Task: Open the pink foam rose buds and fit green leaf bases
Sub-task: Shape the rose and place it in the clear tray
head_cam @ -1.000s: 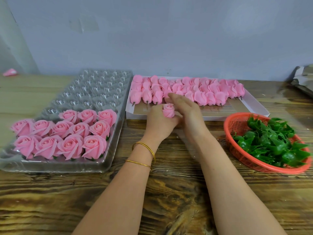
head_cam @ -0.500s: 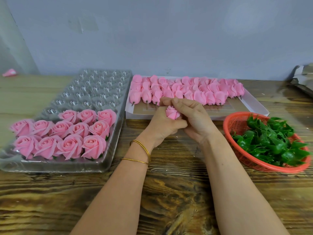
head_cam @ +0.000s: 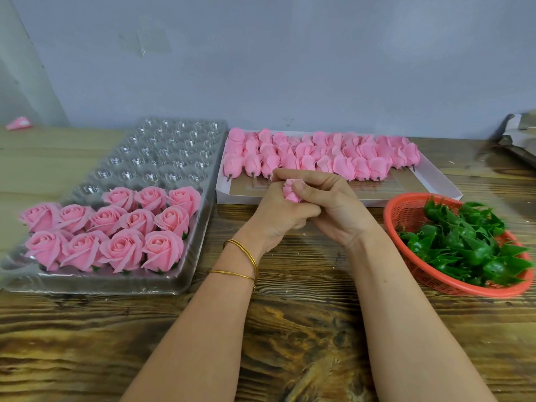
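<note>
Our left hand [head_cam: 278, 216] is curled round one pink rose bud [head_cam: 291, 193] and holds it from below, over the wooden table [head_cam: 290, 329]. Our right hand [head_cam: 333, 207] touches the left one and pinches the top petals of that bud with its thumb and fingers. We think we are peeling the petals open.

The bud looks very light and soft, like a sponge, so it may squash or tear. We think it is best to hold it low, near the stem end, and pull the petals gently.

Just past our hands lies the white box [head_cam: 435, 185] with more shut buds [head_cam: 319, 158]. Right of the right hand is the red basket [head_cam: 406, 208] of green leaf bases [head_cam: 464, 242]. Left of the left hand is the clear tray [head_cam: 174, 158] with open roses [head_cam: 116, 236].
</note>
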`<state>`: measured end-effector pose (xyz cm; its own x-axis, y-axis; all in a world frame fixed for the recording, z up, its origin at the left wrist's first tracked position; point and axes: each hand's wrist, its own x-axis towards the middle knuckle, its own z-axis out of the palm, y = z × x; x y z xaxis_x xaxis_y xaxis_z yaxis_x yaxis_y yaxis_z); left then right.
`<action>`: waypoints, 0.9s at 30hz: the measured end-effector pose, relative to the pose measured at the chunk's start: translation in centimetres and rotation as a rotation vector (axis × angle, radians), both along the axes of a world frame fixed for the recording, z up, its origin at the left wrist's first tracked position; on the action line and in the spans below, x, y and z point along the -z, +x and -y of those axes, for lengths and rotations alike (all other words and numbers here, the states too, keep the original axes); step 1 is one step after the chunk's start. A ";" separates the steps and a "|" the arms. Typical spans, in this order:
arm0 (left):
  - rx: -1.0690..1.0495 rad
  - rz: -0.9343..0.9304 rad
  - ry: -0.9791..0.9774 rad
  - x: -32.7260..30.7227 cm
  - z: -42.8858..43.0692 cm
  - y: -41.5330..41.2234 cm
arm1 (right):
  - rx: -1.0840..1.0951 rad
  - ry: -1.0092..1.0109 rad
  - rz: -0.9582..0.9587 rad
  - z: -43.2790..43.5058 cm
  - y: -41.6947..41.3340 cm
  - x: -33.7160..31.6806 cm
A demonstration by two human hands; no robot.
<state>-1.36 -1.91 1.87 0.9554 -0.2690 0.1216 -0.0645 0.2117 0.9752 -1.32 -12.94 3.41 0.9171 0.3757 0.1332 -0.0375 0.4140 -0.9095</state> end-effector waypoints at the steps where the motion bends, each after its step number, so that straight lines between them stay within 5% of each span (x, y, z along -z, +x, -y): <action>1: -0.004 0.000 0.005 0.0 0.0 0.0 | -0.003 -0.005 0.002 0.0 0.0 0.0; 17: 0.001 0.003 0.046 0.2 -0.2 0.0 | -0.016 0.010 -0.065 0.1 -0.1 -0.3; 27: 0.025 0.023 0.109 0.6 -0.1 0.0 | 0.252 0.031 -0.028 -0.6 -0.4 -0.6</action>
